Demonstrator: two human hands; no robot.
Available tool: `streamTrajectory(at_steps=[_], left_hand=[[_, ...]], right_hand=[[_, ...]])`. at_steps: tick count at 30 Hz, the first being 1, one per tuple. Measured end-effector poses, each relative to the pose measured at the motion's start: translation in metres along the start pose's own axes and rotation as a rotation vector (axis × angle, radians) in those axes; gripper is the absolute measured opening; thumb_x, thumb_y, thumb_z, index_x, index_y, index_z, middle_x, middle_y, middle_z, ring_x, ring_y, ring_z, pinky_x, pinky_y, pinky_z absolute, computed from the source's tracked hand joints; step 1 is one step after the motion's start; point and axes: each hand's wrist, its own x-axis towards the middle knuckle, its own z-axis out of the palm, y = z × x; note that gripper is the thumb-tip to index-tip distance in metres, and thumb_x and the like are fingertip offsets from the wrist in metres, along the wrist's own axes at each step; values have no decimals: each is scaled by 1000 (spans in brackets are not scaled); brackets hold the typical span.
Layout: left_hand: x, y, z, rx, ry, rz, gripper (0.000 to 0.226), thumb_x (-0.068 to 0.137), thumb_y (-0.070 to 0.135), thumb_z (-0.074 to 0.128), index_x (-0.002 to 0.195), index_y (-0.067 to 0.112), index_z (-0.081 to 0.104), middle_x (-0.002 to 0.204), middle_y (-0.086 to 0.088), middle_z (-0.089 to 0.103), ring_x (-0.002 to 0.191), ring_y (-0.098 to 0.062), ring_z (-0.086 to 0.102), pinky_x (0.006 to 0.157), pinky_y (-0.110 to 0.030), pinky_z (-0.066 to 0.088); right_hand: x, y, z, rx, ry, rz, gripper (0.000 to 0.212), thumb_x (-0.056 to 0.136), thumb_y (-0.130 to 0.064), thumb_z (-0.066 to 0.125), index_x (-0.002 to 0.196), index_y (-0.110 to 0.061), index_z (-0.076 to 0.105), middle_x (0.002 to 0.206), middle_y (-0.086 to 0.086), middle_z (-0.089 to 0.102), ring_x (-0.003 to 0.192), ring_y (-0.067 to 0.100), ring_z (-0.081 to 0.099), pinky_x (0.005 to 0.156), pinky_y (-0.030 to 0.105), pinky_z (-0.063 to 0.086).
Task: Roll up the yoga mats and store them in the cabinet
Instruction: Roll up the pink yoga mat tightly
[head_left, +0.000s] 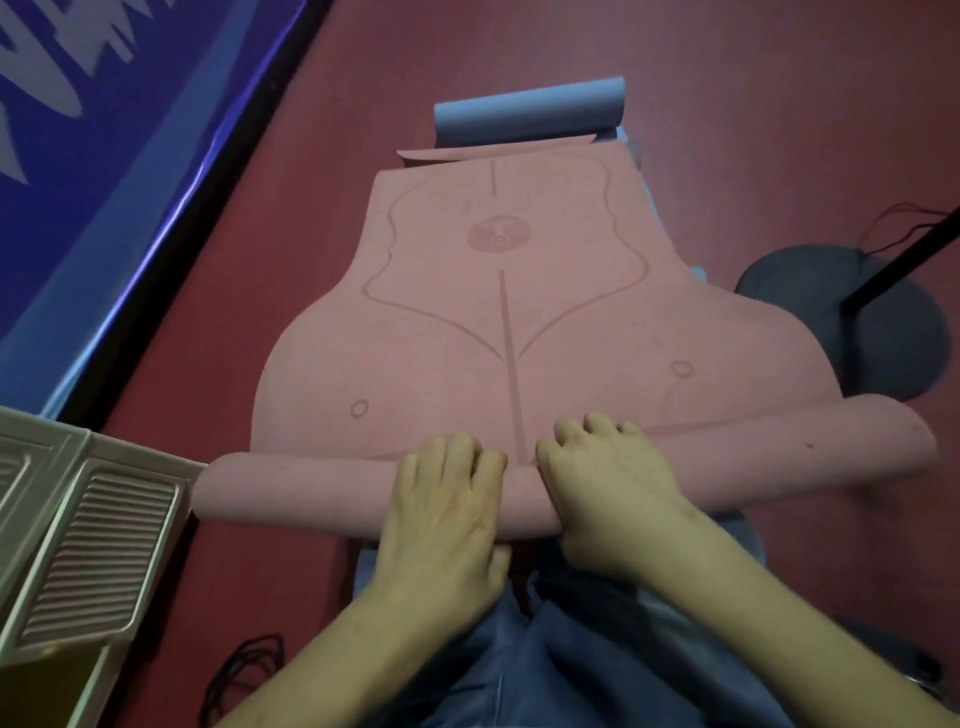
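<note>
Pink yoga mat (498, 332), line-patterned, near end rolled into tube.

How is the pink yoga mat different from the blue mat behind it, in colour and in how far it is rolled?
The pink mat is only partly rolled: a roll at the near end, most of it flat. The blue mat looks fully rolled.
Both hands, left hand and right hand, rest on the pink roll; nothing touches the blue mat.
The pink mat shows printed lines and a round emblem; the blue mat looks plain.
Both lie crosswise on the red floor.
</note>
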Motion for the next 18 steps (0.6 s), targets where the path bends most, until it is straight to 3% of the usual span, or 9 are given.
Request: streamTrajectory(at_steps=[2,5,7,9,10,12,14,16,18], left_hand=[[-6,5,2,-1,62,36,60,60,33,71,114,11,59,100,-8,52,85,-30,50,78,-42,33],[-10,4,13,55,140,75,68,66,25,70,128,0,58,112,-15,61,95,-36,57,96,-47,44],[-3,-1,22,125,166,79,70,65,21,73,130,-1,56,111,-17,62,94,-37,58,94,-49,46],[6,-5,29,168,194,110,63,66,14,73,126,1,56,102,-15,62,84,-35,57,81,-46,46],[10,-7,28,170,198,128,58,67,12,72,123,3,57,97,-13,61,80,-34,56,75,-45,45],[22,-14,24,155,145,139,55,63,13,72,116,6,60,89,-9,58,74,-32,55,68,-43,44],[35,-22,16,129,8,121,61,51,21,79,108,10,63,86,-6,58,72,-31,57,67,-41,45],[50,-25,4,105,-152,124,65,46,35,85,104,16,62,86,-2,62,74,-29,63,69,-37,45],[65,-25,-9,110,-260,145,59,61,46,81,107,21,55,97,1,66,88,-27,66,74,-36,43]], right_hand=[[10,7,-16,60,-156,-15,45,76,-29,72,119,-21,61,119,5,59,109,28,58,82,35,45],[25,15,-30,139,-293,-19,44,66,-31,79,109,-23,68,102,2,69,84,25,63,68,30,47],[29,17,-28,132,-307,-12,47,64,-33,81,109,-23,67,101,1,69,85,24,63,69,30,49],[25,16,-20,90,-189,10,50,67,-34,78,111,-18,60,110,3,64,100,26,60,79,34,50],[21,16,-11,73,-44,8,51,66,-33,77,108,-17,54,111,4,58,103,28,56,81,36,47],[10,14,4,34,209,14,57,52,-31,80,96,-19,46,100,6,50,90,30,51,71,39,43],[4,11,16,43,367,17,55,47,-24,79,92,-17,49,92,7,50,79,31,48,64,41,39],[3,10,26,0,408,29,51,49,-15,77,97,-13,58,90,7,54,78,32,50,69,42,39],[10,12,29,-33,395,57,52,44,-10,78,93,-11,60,84,7,56,74,33,51,71,42,40]])
